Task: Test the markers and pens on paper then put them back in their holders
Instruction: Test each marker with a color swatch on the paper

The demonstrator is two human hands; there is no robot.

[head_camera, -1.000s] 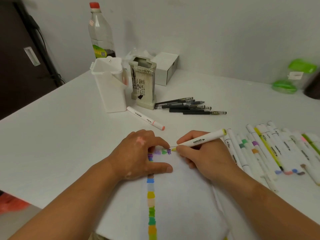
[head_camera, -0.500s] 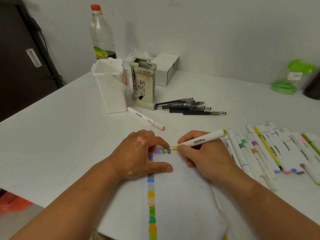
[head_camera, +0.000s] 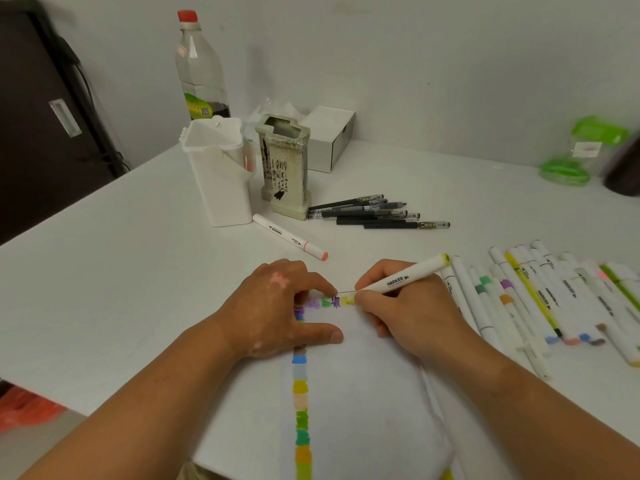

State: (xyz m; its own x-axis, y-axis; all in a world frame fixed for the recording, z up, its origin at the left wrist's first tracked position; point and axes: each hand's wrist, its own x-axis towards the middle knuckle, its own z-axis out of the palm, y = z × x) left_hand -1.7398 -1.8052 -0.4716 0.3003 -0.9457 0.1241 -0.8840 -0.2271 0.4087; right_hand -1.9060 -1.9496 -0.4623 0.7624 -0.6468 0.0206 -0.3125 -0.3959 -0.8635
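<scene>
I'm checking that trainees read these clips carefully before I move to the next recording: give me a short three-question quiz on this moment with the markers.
1. True or false: the right hand holds a white marker with its tip at the paper.
2. The black pens lie: A in the white holder; B on the table beside the ceramic holder; C on the paper.
3. What colour is the swatch at the marker's tip?
Key: 1 true; 2 B; 3 yellow.
</scene>
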